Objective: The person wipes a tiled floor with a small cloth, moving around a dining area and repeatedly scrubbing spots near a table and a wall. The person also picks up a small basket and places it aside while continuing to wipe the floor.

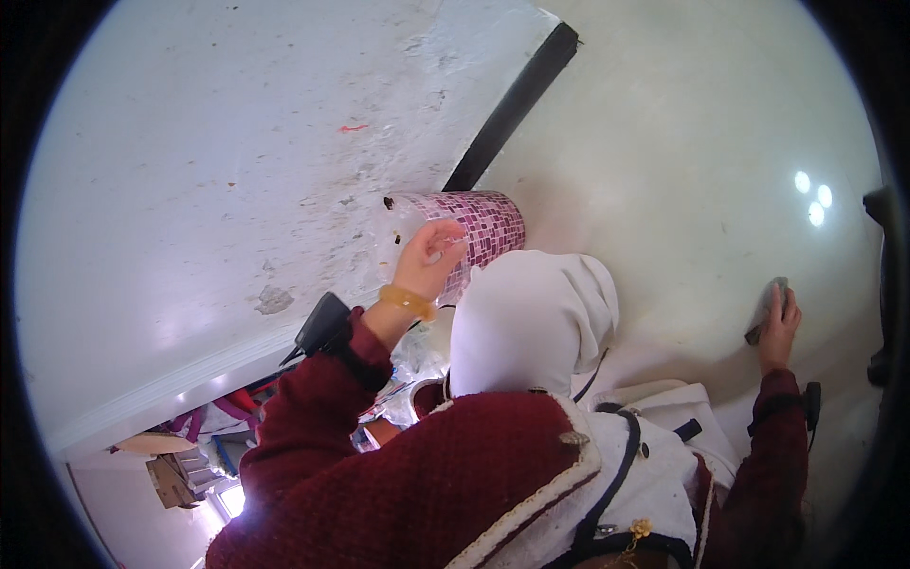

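My left hand (431, 257) is raised over the mouth of a waste bin (490, 220) with a pink and purple mosaic pattern. Its fingers curl toward the thumb; whether anything thin lies between them is not clear. A clear plastic liner (389, 231) spreads around the bin's rim, with a few small dark bits on it. Far to the right, my right hand (778, 331) grips a small grey object (757, 333), flat and oblong, on or just above the pale floor. The fingers partly cover it, so its kind cannot be told.
My white-clad knee (530, 320) is bent beside the bin. A worn, scuffed white surface (234, 142) rises at left, with a black strip (515, 107) along its base. Black furniture parts (881, 284) stand at the right rim. A cardboard box (169, 480) shows at lower left.
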`<state>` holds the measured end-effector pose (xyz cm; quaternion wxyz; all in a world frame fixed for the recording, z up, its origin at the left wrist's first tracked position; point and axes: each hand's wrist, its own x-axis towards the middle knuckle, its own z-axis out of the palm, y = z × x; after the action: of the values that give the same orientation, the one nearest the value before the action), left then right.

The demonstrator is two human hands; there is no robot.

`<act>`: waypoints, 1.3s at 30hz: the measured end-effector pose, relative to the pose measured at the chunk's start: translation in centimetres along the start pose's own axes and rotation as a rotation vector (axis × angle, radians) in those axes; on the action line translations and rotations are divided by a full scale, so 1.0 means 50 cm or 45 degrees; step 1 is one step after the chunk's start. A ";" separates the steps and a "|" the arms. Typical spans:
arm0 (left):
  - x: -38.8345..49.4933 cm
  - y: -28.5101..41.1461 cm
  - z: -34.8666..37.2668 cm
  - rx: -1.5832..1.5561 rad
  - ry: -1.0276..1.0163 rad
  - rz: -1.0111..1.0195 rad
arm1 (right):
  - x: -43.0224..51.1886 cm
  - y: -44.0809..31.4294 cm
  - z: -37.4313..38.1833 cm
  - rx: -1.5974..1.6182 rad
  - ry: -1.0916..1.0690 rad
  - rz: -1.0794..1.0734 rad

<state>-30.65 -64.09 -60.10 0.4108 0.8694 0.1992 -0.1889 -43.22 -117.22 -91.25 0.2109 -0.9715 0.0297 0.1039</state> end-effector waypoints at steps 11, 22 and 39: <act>0.180 0.208 0.261 0.353 -0.917 0.049 | 0.125 -0.162 -0.121 0.835 0.157 0.046; 0.276 0.099 0.457 -0.620 -1.020 -0.605 | 0.180 -0.531 -0.112 1.554 0.186 -0.049; 0.506 -0.248 0.433 2.586 -0.840 -0.465 | 0.120 -0.401 -0.043 0.978 -0.120 0.012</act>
<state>-18.96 -69.12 -93.25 -0.5021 0.6672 -0.0440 -0.5485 -34.91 -99.96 -82.53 0.5602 -0.8157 0.0611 0.1307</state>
